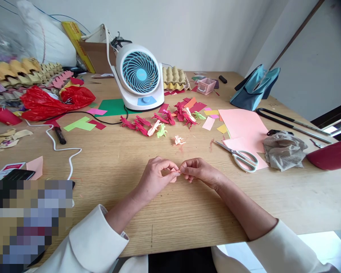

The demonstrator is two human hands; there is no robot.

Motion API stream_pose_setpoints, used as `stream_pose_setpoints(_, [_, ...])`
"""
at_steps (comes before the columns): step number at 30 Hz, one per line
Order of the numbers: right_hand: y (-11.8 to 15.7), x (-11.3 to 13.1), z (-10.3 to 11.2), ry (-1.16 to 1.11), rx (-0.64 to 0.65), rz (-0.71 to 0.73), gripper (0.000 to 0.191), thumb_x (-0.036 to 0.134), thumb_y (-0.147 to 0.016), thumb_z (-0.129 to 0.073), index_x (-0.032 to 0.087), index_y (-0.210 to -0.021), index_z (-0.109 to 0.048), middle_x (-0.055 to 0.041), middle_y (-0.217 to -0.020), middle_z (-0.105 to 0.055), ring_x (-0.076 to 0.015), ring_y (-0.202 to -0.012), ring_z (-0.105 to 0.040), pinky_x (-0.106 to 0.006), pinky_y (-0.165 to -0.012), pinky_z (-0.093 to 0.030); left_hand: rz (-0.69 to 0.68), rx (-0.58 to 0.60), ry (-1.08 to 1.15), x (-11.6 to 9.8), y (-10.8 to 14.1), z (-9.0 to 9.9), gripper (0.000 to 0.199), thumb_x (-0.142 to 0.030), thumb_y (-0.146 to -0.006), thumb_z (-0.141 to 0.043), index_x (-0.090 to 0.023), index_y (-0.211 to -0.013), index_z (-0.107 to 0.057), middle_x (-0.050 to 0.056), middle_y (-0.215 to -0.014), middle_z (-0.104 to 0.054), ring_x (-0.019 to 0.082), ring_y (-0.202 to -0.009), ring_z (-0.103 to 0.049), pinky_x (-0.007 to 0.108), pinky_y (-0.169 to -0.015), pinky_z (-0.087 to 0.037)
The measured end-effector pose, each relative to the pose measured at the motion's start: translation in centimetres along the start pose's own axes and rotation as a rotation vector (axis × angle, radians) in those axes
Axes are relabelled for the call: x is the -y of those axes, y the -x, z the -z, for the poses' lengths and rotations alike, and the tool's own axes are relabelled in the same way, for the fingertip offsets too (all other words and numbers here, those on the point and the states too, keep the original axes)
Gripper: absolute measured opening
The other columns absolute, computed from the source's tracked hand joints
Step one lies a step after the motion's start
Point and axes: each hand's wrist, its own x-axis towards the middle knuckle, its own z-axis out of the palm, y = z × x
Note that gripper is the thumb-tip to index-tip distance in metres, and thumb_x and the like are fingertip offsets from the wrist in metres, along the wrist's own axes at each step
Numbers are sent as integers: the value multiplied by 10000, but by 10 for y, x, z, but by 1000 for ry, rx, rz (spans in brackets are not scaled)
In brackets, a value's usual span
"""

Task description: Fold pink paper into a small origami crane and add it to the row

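Observation:
Between my hands is a small pink folded paper, partly hidden by fingers. My left hand pinches it between thumb and fingertips. From the other side, my right hand also pinches the paper, its fingertips touching those of the left. Beyond the hands lies a small pale pink folded paper figure. Further back sits a cluster of red folded paper figures, with a light green one among them.
A white fan stands at the back. White-handled scissors rest over pink paper sheets on the right, beside a crumpled grey cloth. A red plastic bag, a white cable and a black marker lie left.

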Motion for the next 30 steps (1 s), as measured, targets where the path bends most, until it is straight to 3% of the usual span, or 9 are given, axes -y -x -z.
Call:
stream_pose_setpoints(9, [0,-1,-4,-26,-67,-22,346,459,-645,-807,155,-707,-654,50,-561,-526,-63,-496,-405,-213,-484,-311,-64,7,-16,3,2,1,65,-229,-839,-717,-243,-776,-715,-58,-660,-707,153,-716,-565,306,-799,-416])
stream_pose_setpoints(15, [0,-4,-2,-33,-80,-8,361,474,-636,-815,157,-712,-660,44,-570,-543,-64,-501,-424,-206,-482,-327,-190,-92,-214,-4,6,1,60,-241,-879,-678,-233,-843,-725,-29,-776,-747,174,-776,-547,336,-794,-394])
stream_pose_setpoints(20, [0,-1,-1,-35,-78,-3,395,515,-638,-811,152,-706,-669,39,-566,-557,-65,-508,-461,-201,-489,-357,-301,-96,-346,-7,9,1,114,-215,-922,-615,-222,-856,-708,-16,-806,-745,181,-805,-527,365,-830,-367])
stream_pose_setpoints(30, [-2,-3,3,15,-20,1,403,516,-669,-805,147,-727,-655,9,-609,-648,-65,-491,-510,-205,-506,-404,-246,-68,-263,-4,7,0,116,-231,-908,-639,-234,-810,-700,-31,-784,-748,176,-782,-529,354,-822,-366])
